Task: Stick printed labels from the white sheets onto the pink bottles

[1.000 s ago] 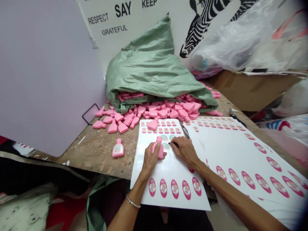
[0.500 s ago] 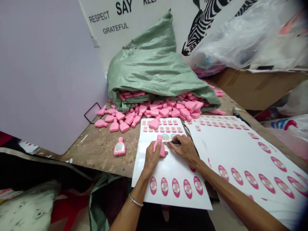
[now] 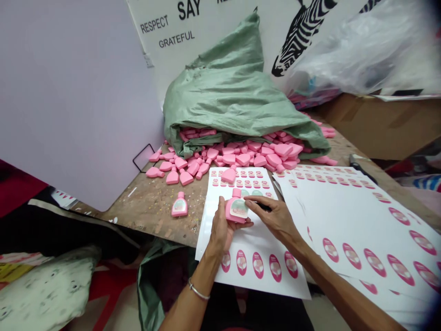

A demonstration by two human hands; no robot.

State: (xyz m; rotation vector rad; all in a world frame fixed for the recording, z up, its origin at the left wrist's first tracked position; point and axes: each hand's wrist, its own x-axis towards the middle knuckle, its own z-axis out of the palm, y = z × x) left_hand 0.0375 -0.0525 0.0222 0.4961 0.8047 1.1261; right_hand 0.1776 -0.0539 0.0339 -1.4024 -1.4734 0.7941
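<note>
A small pink toy bottle (image 3: 231,217) stands tilted in my left hand (image 3: 220,227), its fingers and palm curled around the left side and underneath. A pale, rounded sticker (image 3: 239,208) lies against the bottle's front. My right hand (image 3: 272,215) touches the sticker's upper right edge with its fingertips. A black-handled tool (image 3: 263,207) sits in that same hand; its tip is hidden. Below both hands lies a white sticker sheet (image 3: 253,239) with small stickers at the top and pink ovals along the bottom. Another pink bottle (image 3: 228,174) rests on the sheet's upper part.
A bottle with a sticker (image 3: 179,207) stands on the wooden table (image 3: 151,211) at left. Behind, a green sack (image 3: 220,96) spills a heap of pink bottles (image 3: 243,159). More sticker sheets (image 3: 330,211) lie at right, near a black-handled object (image 3: 361,169). A cardboard box (image 3: 382,124) stands beyond.
The pale sticker has come from the sheet onto the bottle's front, carried by my right hand. My left hand has turned the bottle's face more into view. The camera has shifted slightly.
</note>
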